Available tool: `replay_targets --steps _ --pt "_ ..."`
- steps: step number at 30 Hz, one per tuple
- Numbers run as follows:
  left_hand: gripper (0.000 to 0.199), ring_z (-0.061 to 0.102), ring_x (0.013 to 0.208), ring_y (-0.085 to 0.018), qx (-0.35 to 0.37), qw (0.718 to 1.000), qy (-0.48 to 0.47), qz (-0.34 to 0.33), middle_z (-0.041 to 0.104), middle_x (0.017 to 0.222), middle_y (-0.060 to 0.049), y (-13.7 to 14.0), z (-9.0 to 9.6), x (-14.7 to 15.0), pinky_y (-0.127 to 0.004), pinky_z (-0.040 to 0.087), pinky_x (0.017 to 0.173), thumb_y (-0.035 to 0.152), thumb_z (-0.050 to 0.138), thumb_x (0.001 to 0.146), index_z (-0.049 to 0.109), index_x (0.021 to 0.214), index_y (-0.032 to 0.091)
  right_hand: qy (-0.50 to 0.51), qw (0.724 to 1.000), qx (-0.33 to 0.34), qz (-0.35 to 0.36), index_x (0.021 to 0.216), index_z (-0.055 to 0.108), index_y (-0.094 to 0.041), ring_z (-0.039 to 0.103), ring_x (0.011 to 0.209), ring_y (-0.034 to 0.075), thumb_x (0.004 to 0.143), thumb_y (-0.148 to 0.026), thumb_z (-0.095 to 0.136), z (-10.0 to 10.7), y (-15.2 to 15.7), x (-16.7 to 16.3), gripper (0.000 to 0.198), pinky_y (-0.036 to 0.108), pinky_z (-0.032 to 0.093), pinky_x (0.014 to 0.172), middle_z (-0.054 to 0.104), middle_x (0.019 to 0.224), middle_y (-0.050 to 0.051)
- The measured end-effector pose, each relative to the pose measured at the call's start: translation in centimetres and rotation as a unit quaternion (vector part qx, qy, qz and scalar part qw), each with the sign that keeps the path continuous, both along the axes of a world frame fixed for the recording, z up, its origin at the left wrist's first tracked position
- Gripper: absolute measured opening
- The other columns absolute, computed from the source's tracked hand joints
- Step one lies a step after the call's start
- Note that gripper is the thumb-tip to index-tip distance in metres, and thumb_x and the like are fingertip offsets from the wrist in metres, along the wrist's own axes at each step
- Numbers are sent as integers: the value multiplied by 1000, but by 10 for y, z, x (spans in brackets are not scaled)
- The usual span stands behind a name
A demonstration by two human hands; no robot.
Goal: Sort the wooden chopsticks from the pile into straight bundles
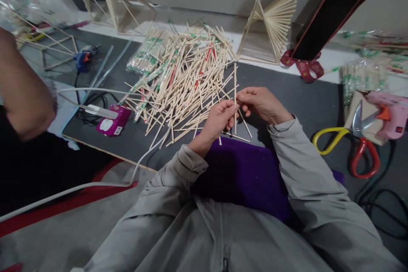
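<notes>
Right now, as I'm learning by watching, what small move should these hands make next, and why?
Perhaps let the right hand hold the pale stick and free the left hand: fingertips of both hands meet at this one stick, and the loose pile of sticks lies nearer the left hand. The exact grip is partly hidden.

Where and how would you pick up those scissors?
I'd grip the scissors by the yellow handle and red handle, coming from the seated person's side: both loops lie nearer there, while the open blades point away.
</notes>
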State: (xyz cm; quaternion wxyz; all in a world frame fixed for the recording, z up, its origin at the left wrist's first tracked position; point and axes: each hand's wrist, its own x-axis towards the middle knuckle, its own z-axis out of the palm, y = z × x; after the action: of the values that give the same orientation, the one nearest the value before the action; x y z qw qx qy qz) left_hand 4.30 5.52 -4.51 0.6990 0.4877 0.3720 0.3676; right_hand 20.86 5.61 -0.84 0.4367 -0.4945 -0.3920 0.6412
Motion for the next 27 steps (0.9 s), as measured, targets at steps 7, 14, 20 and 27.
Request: replay_targets --steps 7,14,20,27 --pt "29 41 34 -3 0 999 16 -37 57 54 6 -3 0 -1 -16 29 35 46 65 87 60 86 18 -48 998 9 28 78 72 -13 54 53 8 74 -26 75 3 -1 2 13 18 47 47 60 60 1" --pt "27 41 33 -4 8 999 38 -31 52 46 9 -5 0 0 -14 32 36 44 64 88 54 85 18 -278 952 111 60 70 70 -16 52 47 10 83 -23 56 5 -1 1 21 21 37 48 59 51 -1" --pt "25 41 32 -4 -7 998 52 -39 50 44 10 -5 0 0 -15 32 35 41 63 87 54 85 19 -330 936 109 52 71 72 -16 54 47 11 83 -21 53 6 -1 0 23 22 35 51 60 49 -1" --pt "32 37 33 0 -98 990 -74 -70 61 63 5 -2 1 -1 -16 23 32 45 72 80 60 87 16 -75 997 -3 -1 66 69 -15 49 46 8 75 -23 65 8 -7 -3 12 21 42 46 61 59 2"
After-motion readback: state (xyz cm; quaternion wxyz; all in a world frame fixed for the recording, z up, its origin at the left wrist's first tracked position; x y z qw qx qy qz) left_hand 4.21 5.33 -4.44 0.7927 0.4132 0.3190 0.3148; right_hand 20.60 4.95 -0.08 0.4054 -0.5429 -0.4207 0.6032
